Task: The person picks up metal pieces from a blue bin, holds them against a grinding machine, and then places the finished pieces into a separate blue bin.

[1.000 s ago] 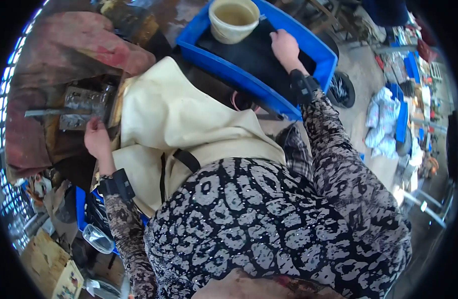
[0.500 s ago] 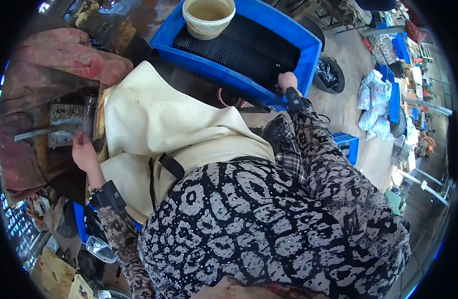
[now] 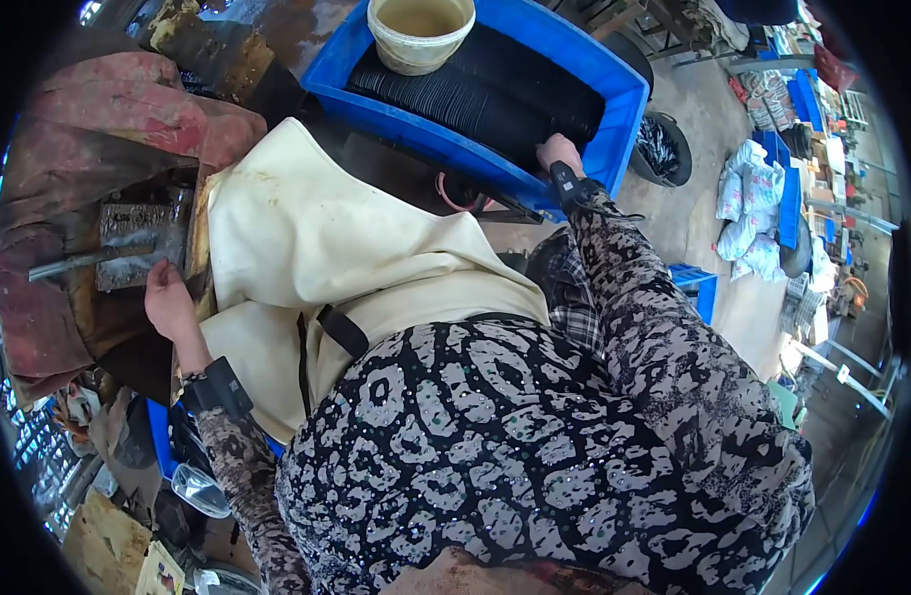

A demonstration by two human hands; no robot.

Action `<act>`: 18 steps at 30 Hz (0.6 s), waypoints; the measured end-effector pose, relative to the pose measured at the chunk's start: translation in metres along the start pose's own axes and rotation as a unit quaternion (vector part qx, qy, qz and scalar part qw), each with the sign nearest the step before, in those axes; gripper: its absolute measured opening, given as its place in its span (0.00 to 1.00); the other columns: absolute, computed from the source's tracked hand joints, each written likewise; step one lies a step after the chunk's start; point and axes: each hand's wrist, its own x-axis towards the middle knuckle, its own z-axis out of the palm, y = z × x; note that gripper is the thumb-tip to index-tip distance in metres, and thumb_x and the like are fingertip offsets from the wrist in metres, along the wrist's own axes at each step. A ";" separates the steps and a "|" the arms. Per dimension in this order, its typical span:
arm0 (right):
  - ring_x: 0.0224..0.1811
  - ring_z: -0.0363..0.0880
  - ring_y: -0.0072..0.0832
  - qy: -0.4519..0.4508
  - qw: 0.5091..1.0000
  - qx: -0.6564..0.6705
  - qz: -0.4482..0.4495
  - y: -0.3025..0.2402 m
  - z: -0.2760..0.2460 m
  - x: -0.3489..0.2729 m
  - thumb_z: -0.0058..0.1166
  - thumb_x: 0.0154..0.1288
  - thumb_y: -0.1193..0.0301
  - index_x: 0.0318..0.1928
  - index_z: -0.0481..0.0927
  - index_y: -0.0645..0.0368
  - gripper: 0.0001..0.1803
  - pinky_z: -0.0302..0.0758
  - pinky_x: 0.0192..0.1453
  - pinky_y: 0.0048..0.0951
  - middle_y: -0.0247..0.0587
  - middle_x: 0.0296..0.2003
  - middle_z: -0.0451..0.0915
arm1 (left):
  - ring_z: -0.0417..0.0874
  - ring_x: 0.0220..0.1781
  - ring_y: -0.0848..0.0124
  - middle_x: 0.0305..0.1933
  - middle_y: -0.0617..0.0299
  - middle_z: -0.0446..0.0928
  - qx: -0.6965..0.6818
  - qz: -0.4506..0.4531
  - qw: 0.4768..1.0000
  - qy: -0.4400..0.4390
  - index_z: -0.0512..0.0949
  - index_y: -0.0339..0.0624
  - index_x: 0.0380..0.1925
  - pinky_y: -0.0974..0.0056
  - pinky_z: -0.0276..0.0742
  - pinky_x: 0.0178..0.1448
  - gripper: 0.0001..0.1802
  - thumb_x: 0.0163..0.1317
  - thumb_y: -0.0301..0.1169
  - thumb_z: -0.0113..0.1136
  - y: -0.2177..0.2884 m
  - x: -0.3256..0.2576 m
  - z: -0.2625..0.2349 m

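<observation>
My right hand reaches over the near rim of a blue plastic bin. Its curled fingers are at the right end of tightly packed rows of thin black pieces; the fingertips are hidden, so what they grip cannot be made out. On the far left, my left hand has its fingers drawn together beside a wet metal block. Water runs over this block from a thin pipe. Whether anything small sits between those fingers does not show.
A white bucket of cloudy liquid stands on the black pieces. Reddish cloth drapes around the wet block. A cream apron covers my lap. Right of the bin are a dark tub and white sacks.
My right hand has shifted slightly left and up along the end of the black pieces. My left hand stays almost in place by the wet block.
</observation>
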 end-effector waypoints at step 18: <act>0.20 0.77 0.32 -0.137 0.987 0.055 -0.059 -0.023 -0.001 0.031 0.47 0.67 0.50 0.24 0.79 0.60 0.26 0.71 0.24 0.35 0.41 0.19 0.78 | 0.80 0.22 0.58 0.23 0.59 0.79 0.328 0.145 0.927 0.108 0.82 0.51 0.29 0.57 0.75 0.25 0.07 0.57 0.35 0.56 0.008 0.007 -0.014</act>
